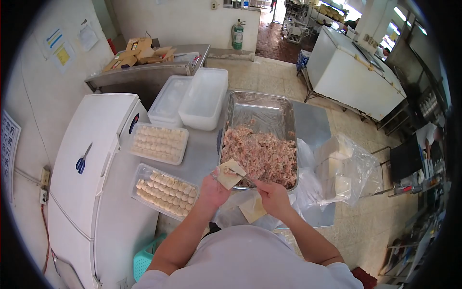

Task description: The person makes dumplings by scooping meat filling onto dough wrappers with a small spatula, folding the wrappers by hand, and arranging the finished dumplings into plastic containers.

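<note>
My left hand (pixel 215 191) holds a square dough wrapper (pixel 228 177) over the near left corner of a metal tray. On the wrapper sits a small dab of filling. My right hand (pixel 274 196) is closed around a thin metal tool (pixel 248 179) whose tip reaches the wrapper; its exact kind is too small to tell. Pinkish minced meat filling (pixel 260 155) covers the near and middle part of the metal tray (pixel 258 99). Below my hands, more square wrappers (pixel 253 209) lie on plastic at the table's front edge.
Left of the tray are two plastic containers (pixel 185 143) (pixel 144 169) with rows of filled dumplings, and two white tubs (pixel 204 98) (pixel 168 98) behind them. Bagged wrapper stacks (pixel 332 168) stand at the right. A white fridge (pixel 79 192) with scissors (pixel 83 160) is at far left.
</note>
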Demonstrator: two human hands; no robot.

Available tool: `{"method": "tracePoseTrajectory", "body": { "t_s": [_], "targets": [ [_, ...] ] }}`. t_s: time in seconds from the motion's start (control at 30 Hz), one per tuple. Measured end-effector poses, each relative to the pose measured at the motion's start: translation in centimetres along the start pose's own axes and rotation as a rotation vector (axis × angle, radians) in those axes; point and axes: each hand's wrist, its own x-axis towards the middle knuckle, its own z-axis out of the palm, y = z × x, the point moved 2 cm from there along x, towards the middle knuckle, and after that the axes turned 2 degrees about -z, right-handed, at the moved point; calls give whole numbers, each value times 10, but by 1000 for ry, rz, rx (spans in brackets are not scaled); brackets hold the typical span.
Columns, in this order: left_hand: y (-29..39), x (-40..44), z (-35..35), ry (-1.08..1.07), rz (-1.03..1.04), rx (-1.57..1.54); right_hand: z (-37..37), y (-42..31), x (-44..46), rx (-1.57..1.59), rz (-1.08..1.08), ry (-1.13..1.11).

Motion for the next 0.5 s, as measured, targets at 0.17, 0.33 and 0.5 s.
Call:
{"method": "tracePoseTrajectory", "body": {
  "t_s": [0.17, 0.33, 0.5],
  "targets": [
    [-1, 4, 10, 81, 96, -13, 15, 8, -11, -409, -250, 192],
    [18, 8, -23, 196, 181, 63, -9, 21, -23, -430, -76, 109],
    [27, -8, -7, 282, 124, 56, -36, 23, -4, -536, 86, -196]
  ]
}}
